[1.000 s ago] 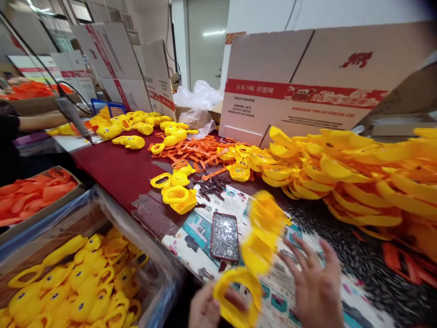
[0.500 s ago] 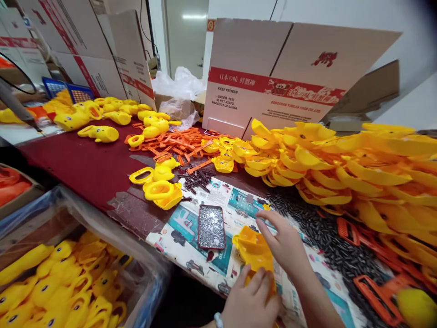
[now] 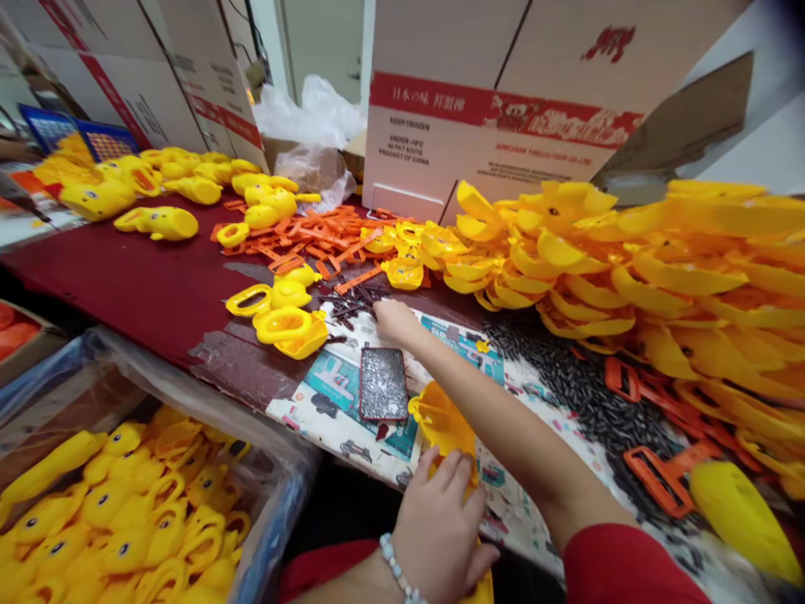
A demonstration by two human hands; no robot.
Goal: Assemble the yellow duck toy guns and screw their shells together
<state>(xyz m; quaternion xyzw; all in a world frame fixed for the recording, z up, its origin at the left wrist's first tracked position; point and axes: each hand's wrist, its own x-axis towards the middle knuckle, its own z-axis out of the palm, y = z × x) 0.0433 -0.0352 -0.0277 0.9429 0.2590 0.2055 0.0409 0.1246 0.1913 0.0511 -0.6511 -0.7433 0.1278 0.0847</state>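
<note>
My left hand (image 3: 444, 516), with a beaded bracelet at its wrist, is wrapped round a yellow plastic shell (image 3: 444, 419) at the front edge of the table. My right hand (image 3: 393, 322) is stretched out to a small pile of dark brown plastic parts (image 3: 349, 304); its fingertips are hidden, so what it holds does not show. Between the hands lies a flat tray of small shiny pins (image 3: 383, 384) on a printed cardboard sheet (image 3: 327, 379). Left of the brown parts lie a yellow piece with a ring handle (image 3: 290, 330) and another handled piece.
Orange parts (image 3: 320, 235) lie behind the brown ones. Stacked yellow shells (image 3: 566, 260) and dark pellets (image 3: 566, 377) fill the right side. A lined box of yellow duck pieces (image 3: 126, 512) stands lower left. A white carton (image 3: 433, 159) rises at the back.
My right hand has moved from beside the yellow shell forward and left to the brown parts. My left hand stays on the shell. The view has shifted slightly downward.
</note>
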